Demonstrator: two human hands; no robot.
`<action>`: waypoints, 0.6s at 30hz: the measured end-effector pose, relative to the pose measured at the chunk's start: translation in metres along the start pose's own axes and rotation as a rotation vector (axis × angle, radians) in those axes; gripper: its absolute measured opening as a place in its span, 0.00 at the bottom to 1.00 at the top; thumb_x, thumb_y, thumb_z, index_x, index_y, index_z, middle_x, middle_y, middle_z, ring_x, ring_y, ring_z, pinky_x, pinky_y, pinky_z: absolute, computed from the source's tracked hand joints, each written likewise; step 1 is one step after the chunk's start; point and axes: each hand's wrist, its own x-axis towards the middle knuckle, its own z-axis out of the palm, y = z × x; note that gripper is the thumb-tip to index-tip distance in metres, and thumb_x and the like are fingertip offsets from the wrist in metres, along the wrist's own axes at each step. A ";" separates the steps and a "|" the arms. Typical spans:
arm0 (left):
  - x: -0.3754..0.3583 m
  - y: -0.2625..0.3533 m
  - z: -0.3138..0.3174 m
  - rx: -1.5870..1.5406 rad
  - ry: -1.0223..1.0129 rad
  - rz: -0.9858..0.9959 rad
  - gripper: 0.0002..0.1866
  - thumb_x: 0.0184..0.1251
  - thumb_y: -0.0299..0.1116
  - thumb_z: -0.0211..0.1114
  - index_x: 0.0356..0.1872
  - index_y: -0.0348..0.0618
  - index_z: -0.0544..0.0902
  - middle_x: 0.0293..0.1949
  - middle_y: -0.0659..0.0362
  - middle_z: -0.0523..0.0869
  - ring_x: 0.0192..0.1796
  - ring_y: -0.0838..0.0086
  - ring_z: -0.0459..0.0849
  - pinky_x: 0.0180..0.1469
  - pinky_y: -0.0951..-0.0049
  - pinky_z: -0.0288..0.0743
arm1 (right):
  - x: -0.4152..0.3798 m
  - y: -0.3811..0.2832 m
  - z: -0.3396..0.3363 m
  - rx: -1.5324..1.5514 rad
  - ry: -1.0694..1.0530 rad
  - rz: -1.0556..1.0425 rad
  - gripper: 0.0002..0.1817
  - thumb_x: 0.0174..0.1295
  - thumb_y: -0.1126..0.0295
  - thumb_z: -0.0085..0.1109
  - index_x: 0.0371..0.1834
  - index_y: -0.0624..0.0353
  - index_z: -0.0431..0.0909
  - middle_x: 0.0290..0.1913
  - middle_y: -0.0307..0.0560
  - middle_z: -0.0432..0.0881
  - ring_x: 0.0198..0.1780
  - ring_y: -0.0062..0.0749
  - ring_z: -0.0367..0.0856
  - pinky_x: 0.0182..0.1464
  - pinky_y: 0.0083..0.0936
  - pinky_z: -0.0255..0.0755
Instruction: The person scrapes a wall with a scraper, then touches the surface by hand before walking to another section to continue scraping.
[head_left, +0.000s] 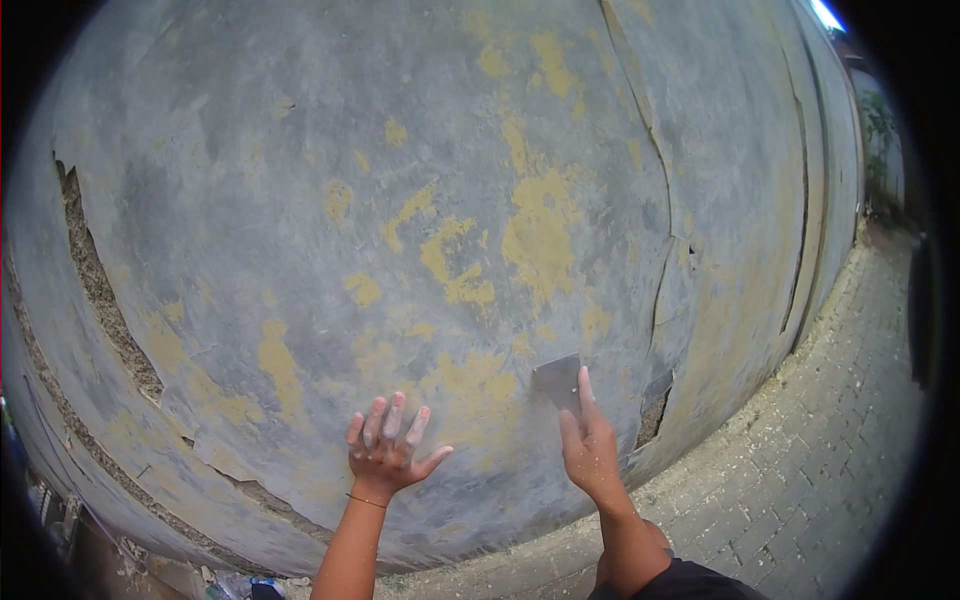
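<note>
A large grey wall (250, 230) with yellow paint patches (540, 235) fills most of the view. My right hand (592, 440) grips a flat, grey, rectangular scraper (558, 382), index finger stretched along its edge; the scraper lies against the wall or very near it. Whether it has a handle is hidden by the hand. Left of it, my left hand (388, 445) is spread out with its palm towards the wall, holding nothing. Pale dust coats its fingers, and a thin dark band circles the wrist.
Broken plaster (105, 290) leaves a rough gap at the left, and a smaller hole (654, 410) lies right of the scraper. A long crack (655, 150) runs down the wall. Pale flakes litter the paving (790, 480) at the wall's foot. Litter (240, 587) lies at lower left.
</note>
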 end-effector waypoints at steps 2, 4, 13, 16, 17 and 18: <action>0.000 -0.002 0.000 -0.001 0.004 0.010 0.36 0.56 0.73 0.58 0.61 0.65 0.74 0.69 0.58 0.69 0.75 0.62 0.59 0.77 0.56 0.44 | 0.004 0.004 0.003 0.011 -0.019 0.033 0.34 0.71 0.70 0.51 0.79 0.51 0.52 0.19 0.46 0.71 0.20 0.22 0.63 0.26 0.23 0.64; -0.001 0.000 0.001 -0.026 -0.004 0.032 0.37 0.56 0.73 0.59 0.61 0.63 0.74 0.69 0.55 0.69 0.75 0.60 0.59 0.77 0.55 0.45 | 0.016 -0.006 0.008 0.004 0.041 -0.079 0.34 0.70 0.70 0.51 0.79 0.51 0.52 0.20 0.45 0.72 0.20 0.22 0.63 0.26 0.22 0.64; 0.001 -0.001 -0.002 -0.009 0.007 0.020 0.36 0.56 0.73 0.59 0.60 0.65 0.74 0.69 0.56 0.69 0.75 0.61 0.58 0.77 0.55 0.44 | 0.004 -0.001 0.000 0.077 -0.017 0.037 0.34 0.70 0.70 0.52 0.78 0.53 0.53 0.24 0.47 0.74 0.22 0.23 0.62 0.27 0.23 0.64; 0.001 0.002 -0.001 -0.031 -0.012 0.016 0.36 0.56 0.72 0.60 0.61 0.65 0.74 0.69 0.57 0.69 0.75 0.61 0.59 0.77 0.55 0.45 | 0.021 -0.019 0.003 0.006 0.004 -0.017 0.34 0.70 0.71 0.52 0.78 0.52 0.53 0.26 0.48 0.77 0.23 0.22 0.63 0.28 0.22 0.65; 0.001 0.002 -0.001 -0.028 -0.010 0.018 0.36 0.56 0.72 0.60 0.61 0.65 0.74 0.69 0.57 0.69 0.75 0.61 0.59 0.77 0.56 0.45 | 0.024 -0.026 -0.001 0.006 0.005 -0.010 0.34 0.70 0.71 0.52 0.78 0.52 0.53 0.26 0.48 0.77 0.23 0.22 0.63 0.28 0.22 0.65; 0.002 0.000 -0.002 -0.016 -0.006 0.016 0.36 0.56 0.72 0.60 0.61 0.65 0.74 0.69 0.57 0.69 0.75 0.61 0.59 0.77 0.56 0.45 | 0.027 -0.034 -0.003 0.012 -0.053 0.056 0.33 0.70 0.73 0.50 0.78 0.57 0.52 0.39 0.51 0.80 0.29 0.21 0.68 0.34 0.20 0.67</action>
